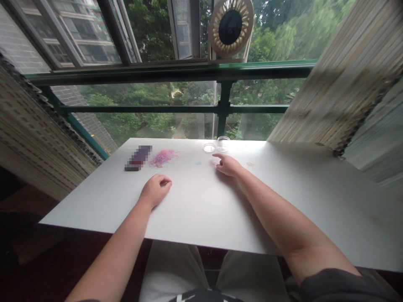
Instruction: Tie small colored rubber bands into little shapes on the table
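Note:
My left hand (155, 191) rests on the white table, its fingers curled and thumb and fingertip pressed together; whatever it may hold is too small to make out. Just beyond it lies a loose heap of pink and purple small bands or strips (164, 158). Farther right, my right hand (228, 165) reaches out with the index finger stretched and the thumb apart from it. A small pink cluster (215, 162) is partly hidden at its fingertips. Behind that hand stand a clear round container (223, 144) and a clear ring-shaped lid (209, 147).
A dark, pixelated oblong object (139, 158) lies left of the heap. Small light blue (198, 163) and pale yellow bits (250, 163) flank my right hand. Beyond the white table (195, 214) are a green railing (141, 110), a round fan (231, 27) and curtains (311, 90).

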`<state>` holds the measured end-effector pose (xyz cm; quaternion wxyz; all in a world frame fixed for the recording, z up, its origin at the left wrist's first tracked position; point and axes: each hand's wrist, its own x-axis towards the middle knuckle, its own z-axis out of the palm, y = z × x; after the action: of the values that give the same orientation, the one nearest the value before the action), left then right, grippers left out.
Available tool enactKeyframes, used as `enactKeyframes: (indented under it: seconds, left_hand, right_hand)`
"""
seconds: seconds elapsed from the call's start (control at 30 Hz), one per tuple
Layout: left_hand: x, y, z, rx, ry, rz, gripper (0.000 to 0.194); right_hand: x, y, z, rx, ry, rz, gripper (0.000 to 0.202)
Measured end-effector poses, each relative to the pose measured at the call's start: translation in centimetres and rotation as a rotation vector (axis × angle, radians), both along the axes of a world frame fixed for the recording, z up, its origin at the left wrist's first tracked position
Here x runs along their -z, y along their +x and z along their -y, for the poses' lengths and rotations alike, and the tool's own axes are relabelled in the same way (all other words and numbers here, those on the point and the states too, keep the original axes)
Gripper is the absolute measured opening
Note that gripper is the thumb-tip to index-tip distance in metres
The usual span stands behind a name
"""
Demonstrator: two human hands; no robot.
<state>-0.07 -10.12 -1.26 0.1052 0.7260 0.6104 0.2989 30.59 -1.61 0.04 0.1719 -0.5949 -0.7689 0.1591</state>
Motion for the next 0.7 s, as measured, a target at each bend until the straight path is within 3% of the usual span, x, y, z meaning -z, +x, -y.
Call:
enactKeyframes:
  seconds: [0.3, 0.7]
  left_hand:
    - [0.0, 0.0, 0.1, -0.006, -0.002, 0.001, 0.021]
    - [0.1, 0.5, -0.3, 0.042, 0.049, -0.152, 0.020]
  right_hand:
    - [0.2, -0.1, 0.5, 0.060, 0.031, -0.018, 0.057]
    - [0.6, -0.4, 3.9, 0.038, 0.011, -0.208, 0.048]
